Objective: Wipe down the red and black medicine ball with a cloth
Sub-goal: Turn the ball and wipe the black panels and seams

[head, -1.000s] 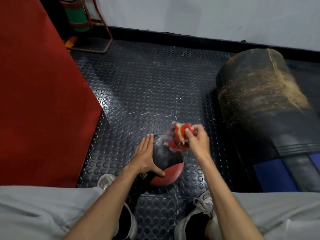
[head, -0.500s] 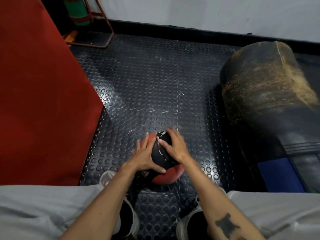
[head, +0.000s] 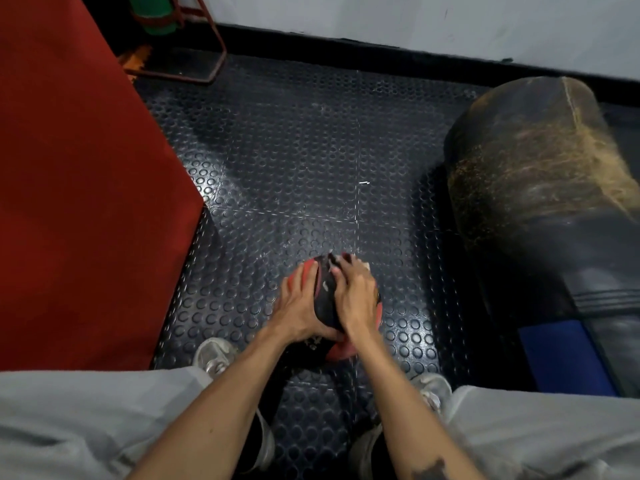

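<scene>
The red and black medicine ball point(head: 325, 304) rests on the studded floor between my feet. My left hand point(head: 300, 308) lies against its left side with the fingers spread over a red panel, holding it steady. My right hand point(head: 356, 295) presses down on the top right of the ball. A red and white cloth point(head: 350, 258) is bunched under that hand, and only a small part peeks out past the fingertips. Both hands hide most of the ball; a red patch shows at its lower edge.
A big red padded block point(head: 86, 202) stands close on the left. A worn black punching bag point(head: 540, 209) lies on the right. At the back left is a red metal stand point(head: 211, 64) holding a green cylinder. My shoes point(head: 213, 355) flank the ball on the black rubber floor point(head: 294, 150).
My right hand came down from beside the ball with the cloth and moved leftwards onto its top. The left hand stayed on the ball's left side. The camera tilted slightly.
</scene>
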Demonstrator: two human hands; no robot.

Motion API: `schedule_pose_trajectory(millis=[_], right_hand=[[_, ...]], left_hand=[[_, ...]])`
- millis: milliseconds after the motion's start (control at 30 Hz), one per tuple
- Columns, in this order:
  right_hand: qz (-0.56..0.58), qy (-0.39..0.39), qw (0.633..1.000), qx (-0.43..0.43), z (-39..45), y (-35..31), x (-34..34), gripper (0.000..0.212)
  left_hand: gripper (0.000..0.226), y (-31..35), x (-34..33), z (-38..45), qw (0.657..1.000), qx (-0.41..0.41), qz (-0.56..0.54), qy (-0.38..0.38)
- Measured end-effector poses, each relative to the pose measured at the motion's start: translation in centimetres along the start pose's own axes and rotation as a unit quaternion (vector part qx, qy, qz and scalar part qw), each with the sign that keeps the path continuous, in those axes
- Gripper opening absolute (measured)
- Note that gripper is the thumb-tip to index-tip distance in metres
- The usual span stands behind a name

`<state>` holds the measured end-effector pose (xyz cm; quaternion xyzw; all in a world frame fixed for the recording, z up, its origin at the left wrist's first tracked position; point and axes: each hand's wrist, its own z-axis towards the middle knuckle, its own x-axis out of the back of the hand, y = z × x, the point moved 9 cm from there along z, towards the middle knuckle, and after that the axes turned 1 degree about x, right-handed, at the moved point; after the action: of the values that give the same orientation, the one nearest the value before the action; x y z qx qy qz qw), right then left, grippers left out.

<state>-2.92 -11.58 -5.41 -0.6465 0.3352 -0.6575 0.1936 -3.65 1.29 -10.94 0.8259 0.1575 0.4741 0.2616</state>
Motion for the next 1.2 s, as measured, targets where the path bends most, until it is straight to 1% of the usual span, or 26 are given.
schedule_pose_trajectory(millis=[67, 100, 167, 200, 267, 300, 333, 367, 467, 533, 600, 667, 700, 733, 767, 833, 867, 900, 933, 1000, 1033, 1067, 1100, 1133, 1200], right_hand=[[-0.07, -0.021, 0.997, 0.021, -3.6, -0.5, -1.0, 0.045], [-0.087, 0.001, 0.996, 0.036, -4.6, -0.7, -0.6, 0.045], [-0.095, 0.036, 0.993, 0.057, -3.1, -0.3, 0.1, 0.04], [-0.092, 0.028, 0.994, 0.046, -1.0, 0.3, 0.1, 0.037], [-0.06, -0.044, 0.997, -0.029, 3.4, 2.2, -0.3, 0.035], [-0.053, -0.068, 0.994, -0.066, 4.4, 3.3, -0.4, 0.035], [-0.054, -0.074, 0.992, -0.087, 4.7, 4.0, -0.6, 0.037], [-0.06, -0.072, 0.992, -0.088, 4.6, 4.4, -0.9, 0.041], [-0.071, -0.059, 0.994, -0.064, 3.2, 3.7, -0.4, 0.055], [-0.079, -0.038, 0.995, -0.053, 2.2, 3.7, 0.3, 0.055], [-0.085, 0.007, 0.996, -0.017, -1.2, 2.1, 0.9, 0.052], [-0.094, 0.019, 0.995, 0.01, -4.7, 1.3, 0.4, 0.053], [-0.109, 0.016, 0.994, 0.022, -4.3, 1.0, 0.4, 0.053], [-0.126, 0.002, 0.992, 0.027, -2.6, 1.4, 0.1, 0.052], [-0.136, -0.034, 0.99, 0.01, -0.5, 2.1, -0.4, 0.048], [-0.134, -0.107, 0.984, -0.036, 4.0, 2.8, -0.8, 0.04], [-0.122, -0.125, 0.982, -0.068, 5.2, 3.1, -0.5, 0.038], [-0.126, -0.103, 0.984, -0.074, 5.3, 2.9, -0.4, 0.038], [-0.142, -0.064, 0.986, -0.061, 4.0, 2.4, -0.1, 0.038], [-0.134, 0.007, 0.991, -0.011, -1.1, 0.6, 0.0, 0.041], [-0.126, 0.017, 0.992, 0.005, -3.1, 0.4, 0.1, 0.043], [-0.132, 0.017, 0.991, 0.025, -3.3, 0.4, 0.1, 0.043], [-0.13, -0.003, 0.991, 0.025, -2.1, 0.9, 0.0, 0.042], [-0.124, -0.03, 0.992, 0.001, 0.1, 2.1, -0.1, 0.039], [-0.085, -0.084, 0.987, -0.108, 4.4, 4.5, 0.5, 0.038]], left_hand=[[0.144, 0.3, -0.1, -0.1, 1.0, 0.0, -0.001, 0.002], [0.144, 0.4, -0.2, -0.2, 1.0, -0.005, 0.01, 0.002], [0.151, 0.8, -0.7, -0.9, 0.999, -0.008, 0.041, -0.004], [0.154, 0.9, -1.0, -1.4, 0.999, -0.003, 0.048, -0.005], [0.152, 1.4, -1.1, -2.2, 0.999, 0.002, 0.053, 0.001], [0.148, 1.6, -0.9, -2.4, 0.998, -0.004, 0.059, 0.003], [0.146, 1.8, -0.7, -2.3, 0.998, -0.016, 0.065, 0.004], [0.146, 1.7, -0.6, -2.2, 0.998, -0.024, 0.062, 0.003], [0.158, 0.9, -1.0, -1.5, 1.0, 0.0, 0.005, -0.025], [0.161, 0.9, -1.7, -0.9, 0.999, 0.005, -0.011, -0.034], [0.16, 1.4, -1.5, 0.0, 0.999, -0.016, 0.005, -0.04], [0.154, 1.6, -1.1, 0.5, 0.998, -0.037, 0.008, -0.041], [0.152, 1.9, -0.9, 0.3, 0.998, -0.044, 0.01, -0.039], [0.153, 2.2, -0.9, 0.1, 0.998, -0.04, 0.016, -0.038], [0.156, 2.4, -0.9, -0.4, 0.999, -0.028, 0.023, -0.037], [0.158, 2.8, -1.4, -0.9, 0.999, -0.017, 0.019, -0.025], [0.158, 3.0, -1.4, -0.8, 1.0, -0.007, 0.013, -0.028], [0.159, 2.7, -1.4, -0.3, 0.999, 0.005, 0.009, -0.036], [0.161, 2.5, -1.5, 0.3, 0.999, 0.009, 0.017, -0.045], [0.159, 2.1, -1.6, 0.9, 0.998, -0.022, 0.038, -0.048], [0.156, 2.1, -1.7, 0.8, 0.997, -0.042, 0.039, -0.052], [0.156, 2.1, -1.6, 0.5, 0.996, -0.055, 0.041, -0.057], [0.157, 2.1, -1.7, 0.2, 0.995, -0.06, 0.048, -0.058], [0.159, 2.2, -1.6, -0.1, 0.995, -0.058, 0.056, -0.059], [0.159, 2.6, -1.4, -0.1, 0.996, -0.039, 0.05, -0.056]])
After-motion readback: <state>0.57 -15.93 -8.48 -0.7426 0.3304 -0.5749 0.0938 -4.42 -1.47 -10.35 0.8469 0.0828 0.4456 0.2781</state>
